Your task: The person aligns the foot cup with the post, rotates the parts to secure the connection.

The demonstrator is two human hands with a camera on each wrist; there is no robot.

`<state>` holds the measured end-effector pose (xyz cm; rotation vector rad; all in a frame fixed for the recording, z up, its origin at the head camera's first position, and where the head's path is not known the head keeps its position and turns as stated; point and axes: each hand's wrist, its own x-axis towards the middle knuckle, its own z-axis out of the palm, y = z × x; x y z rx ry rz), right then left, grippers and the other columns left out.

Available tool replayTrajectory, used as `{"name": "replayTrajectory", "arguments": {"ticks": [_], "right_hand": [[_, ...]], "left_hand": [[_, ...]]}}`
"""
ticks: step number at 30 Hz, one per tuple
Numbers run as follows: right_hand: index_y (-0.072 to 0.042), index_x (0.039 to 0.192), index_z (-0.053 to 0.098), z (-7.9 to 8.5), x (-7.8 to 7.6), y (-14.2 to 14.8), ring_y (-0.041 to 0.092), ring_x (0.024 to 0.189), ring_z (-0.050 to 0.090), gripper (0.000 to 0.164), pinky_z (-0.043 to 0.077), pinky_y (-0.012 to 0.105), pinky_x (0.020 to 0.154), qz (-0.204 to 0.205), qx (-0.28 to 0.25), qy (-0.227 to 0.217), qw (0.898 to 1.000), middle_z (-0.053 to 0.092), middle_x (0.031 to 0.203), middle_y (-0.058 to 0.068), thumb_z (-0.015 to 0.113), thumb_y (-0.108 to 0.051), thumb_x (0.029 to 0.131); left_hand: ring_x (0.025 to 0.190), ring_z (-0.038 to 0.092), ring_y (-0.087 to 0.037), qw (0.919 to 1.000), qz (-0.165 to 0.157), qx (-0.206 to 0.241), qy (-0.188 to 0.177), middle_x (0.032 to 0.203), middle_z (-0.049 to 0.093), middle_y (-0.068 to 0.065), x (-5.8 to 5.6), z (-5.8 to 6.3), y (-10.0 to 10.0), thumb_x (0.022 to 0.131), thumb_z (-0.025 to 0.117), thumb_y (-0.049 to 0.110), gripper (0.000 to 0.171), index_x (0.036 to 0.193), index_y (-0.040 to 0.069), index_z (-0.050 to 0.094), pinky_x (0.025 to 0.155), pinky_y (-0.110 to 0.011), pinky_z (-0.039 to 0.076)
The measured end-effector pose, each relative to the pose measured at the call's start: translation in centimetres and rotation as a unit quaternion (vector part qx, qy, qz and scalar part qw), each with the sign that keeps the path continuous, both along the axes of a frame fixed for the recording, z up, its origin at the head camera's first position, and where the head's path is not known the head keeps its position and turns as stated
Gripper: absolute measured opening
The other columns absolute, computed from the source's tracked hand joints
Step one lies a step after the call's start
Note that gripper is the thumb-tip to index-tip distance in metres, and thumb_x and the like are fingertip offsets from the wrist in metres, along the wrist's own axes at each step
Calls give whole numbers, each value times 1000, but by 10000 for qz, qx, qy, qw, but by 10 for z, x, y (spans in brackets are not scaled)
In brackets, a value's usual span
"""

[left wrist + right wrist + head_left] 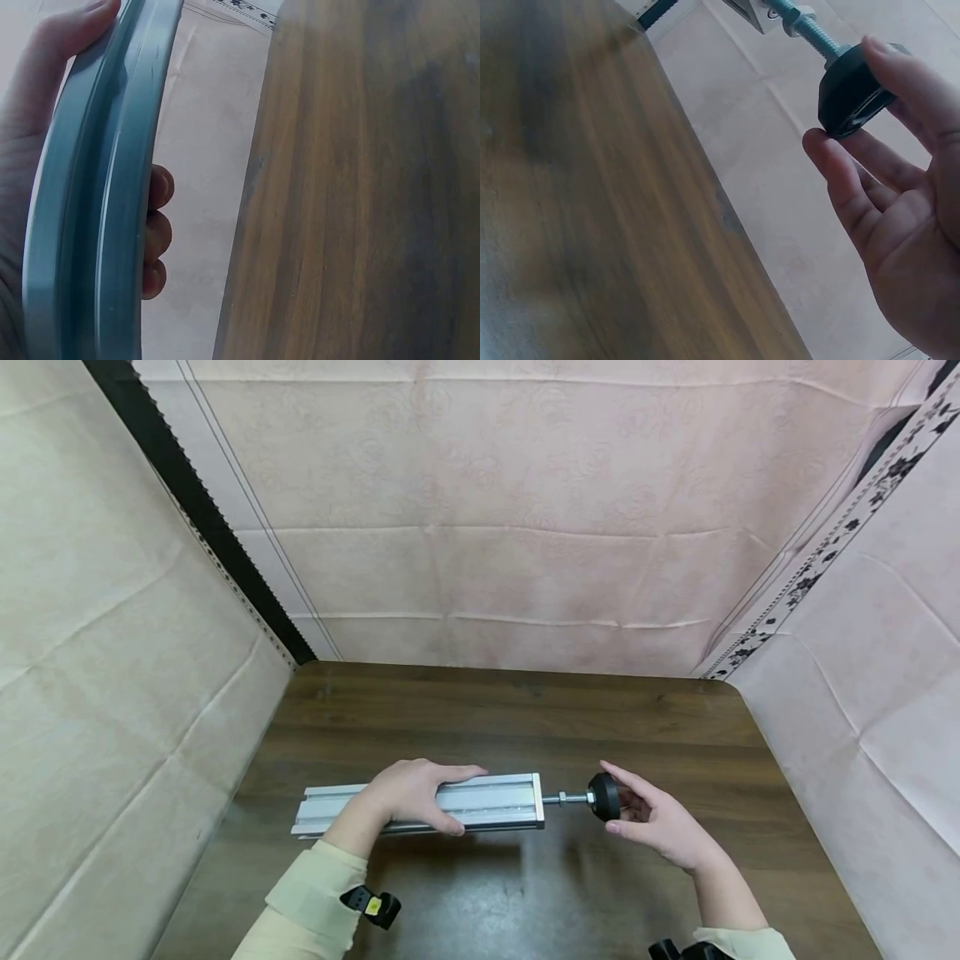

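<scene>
My left hand (405,793) grips a silver aluminium profile (495,802) from above, held level over the table. In the left wrist view, the thumb lies along one side of the grooved profile (82,210) and curled fingertips (156,234) show at the other. From the profile's right end plate sticks a threaded rod (564,797) with nuts, ending in the round black base of a levelling foot (604,797). My right hand (663,822) pinches that base by its rim. The right wrist view shows the thumb and fingers on opposite edges of the levelling foot (846,94).
A dark brown wooden table (480,718) lies below both hands. Pale creased cloth (480,568) hangs behind its far edge, with more cloth at the left (112,652) and right (862,693). Each sleeve cuff carries a small black wrist device (371,906).
</scene>
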<state>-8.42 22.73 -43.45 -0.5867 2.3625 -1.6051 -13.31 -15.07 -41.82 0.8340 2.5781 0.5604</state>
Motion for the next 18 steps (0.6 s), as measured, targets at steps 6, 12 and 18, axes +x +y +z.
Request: {"name": "replayTrajectory", "arguments": {"ticks": [6,12,18], "right_hand": [[-5,138,43,-1,-1,-4,14,86,60,61,49,28,70,-180,-137,335,9992,55,110,16,69,-3,82],[-4,135,46,-1,-2,-5,14,83,60,59,49,26,69,-273,-206,545,9979,56,108,15,70,-1,81],[-2,133,48,0,-2,-6,14,84,61,56,50,26,69,-316,-310,628,9970,58,108,7,69,2,81]], "left_hand": [[83,51,-9,10000,-8,51,-37,117,59,7,0,1,0,68,68,63,79,139,52,35,69,-32,42],[81,52,-9,10000,-41,10,2,113,60,9,0,1,1,66,69,63,80,138,54,34,68,-31,42],[88,54,-9,9999,-35,-134,-37,120,59,6,2,4,3,56,68,75,94,139,55,30,67,-31,43]]}}
